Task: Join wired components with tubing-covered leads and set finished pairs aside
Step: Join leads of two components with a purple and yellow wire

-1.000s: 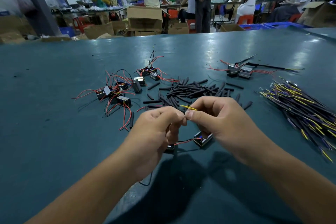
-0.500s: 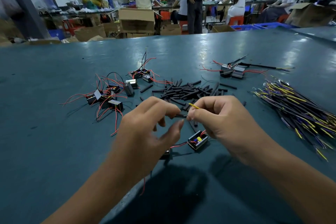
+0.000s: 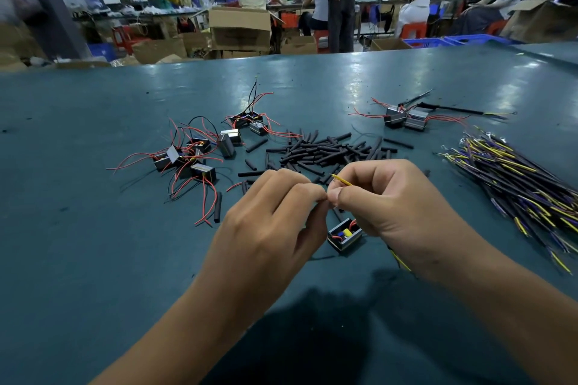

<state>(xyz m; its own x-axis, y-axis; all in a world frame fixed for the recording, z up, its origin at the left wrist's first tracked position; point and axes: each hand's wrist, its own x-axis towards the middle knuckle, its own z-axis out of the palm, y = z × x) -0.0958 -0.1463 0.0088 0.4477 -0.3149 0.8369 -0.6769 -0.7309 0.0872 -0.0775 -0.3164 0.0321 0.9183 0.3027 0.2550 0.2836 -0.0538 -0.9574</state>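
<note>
Both hands meet fingertip to fingertip above the near middle of the table: the right hand (image 3: 397, 212) pinches a yellow lead (image 3: 343, 181) between thumb and forefinger, its stripped tip poking up and to the left, while the left hand (image 3: 269, 222) has its thumb and curled fingers closed at the same junction; what the left fingers grip is hidden. Just below the hands, resting on the table, sits a small black open-topped component (image 3: 345, 236) with a yellow part and a blue part visible inside and a red wire rising from it toward the right hand. The table (image 3: 78, 259) is a broad teal surface, smooth with a dull sheen, reflecting light at its far side and speckled with dark crumbs. To the right lies a large fanned bundle of tubing-covered leads (image 3: 516, 178), black sleeves with yellow and purple wire showing. Beyond the hands is a loose heap of short black tubing pieces (image 3: 325, 150), cylindrical and matt. To the left is a cluster of wired components (image 3: 187, 156), boxy black bodies with tangled red and black wires. At far right, a joined pair (image 3: 406, 119) lies apart, two boxes side by side with a long black sleeved lead running right. Behind the table, the room is a workshop holding cardboard boxes (image 3: 239, 28), blue crates, red stools and several seated and standing people at benches.
</note>
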